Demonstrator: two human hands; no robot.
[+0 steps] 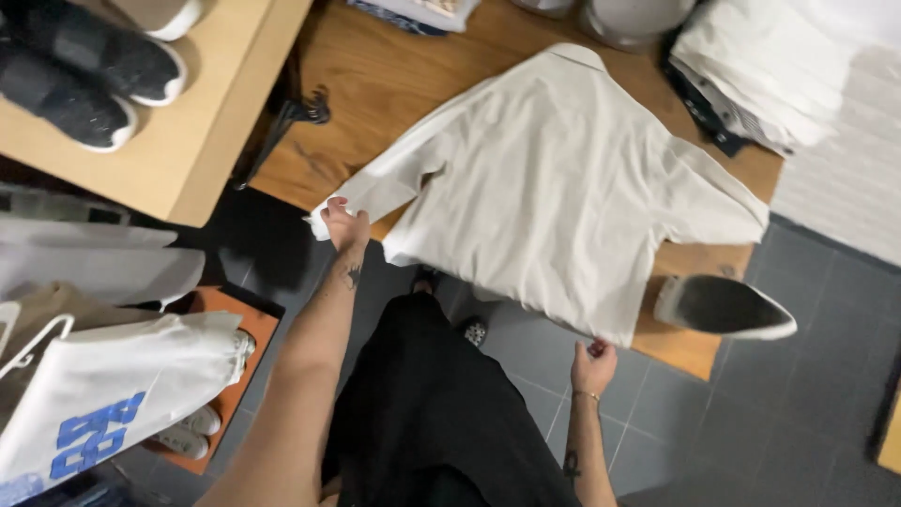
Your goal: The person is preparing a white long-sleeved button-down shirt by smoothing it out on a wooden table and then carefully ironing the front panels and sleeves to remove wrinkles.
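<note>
1. Cream shirt lies flat, back up, on wooden table, hem hanging over near edge.
2. Left hand pinches left sleeve cuff.
3. Right hand pinches near hem corner.
4. Folded white stack far right.

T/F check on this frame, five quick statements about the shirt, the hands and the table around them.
1. A pale shirt lies spread flat on the wooden table. True.
2. The left hand grips a sleeve cuff. True.
3. The right hand rests on the collar. False: it pinches the bottom hem at the table edge.
4. A folded stack of pale garments sits at the table's far right. True.
5. The shirt is on a hanger. False: the black hangers lie apart from it, by the table's left edge.
</note>
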